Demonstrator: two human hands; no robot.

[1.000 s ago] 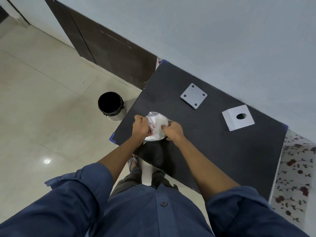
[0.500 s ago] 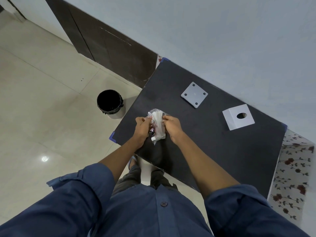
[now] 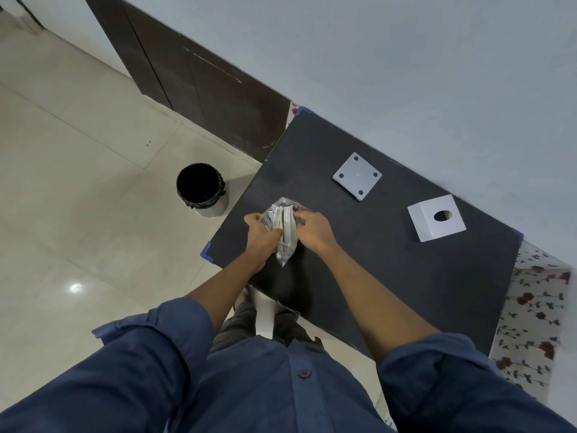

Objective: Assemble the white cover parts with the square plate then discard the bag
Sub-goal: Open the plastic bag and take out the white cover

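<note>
A clear plastic bag point(image 3: 284, 230) with white parts inside stands on edge above the near left part of the dark table point(image 3: 390, 276). My left hand point(image 3: 262, 235) grips its left side and my right hand point(image 3: 312, 231) grips its right side. A grey square plate point(image 3: 357, 176) with four corner holes lies flat farther back on the table. To its right rests a white square cover point(image 3: 436, 217) with one round hole. What is in the bag is partly hidden by my fingers.
A round bin point(image 3: 201, 189) with a black liner stands on the tiled floor left of the table. A dark door panel point(image 3: 199, 79) leans along the wall behind. A flowered cloth point(image 3: 530, 317) lies right of the table.
The bag has turned from lying broad and flat between my hands to standing narrow on its edge. Both hands have closed in on it.
</note>
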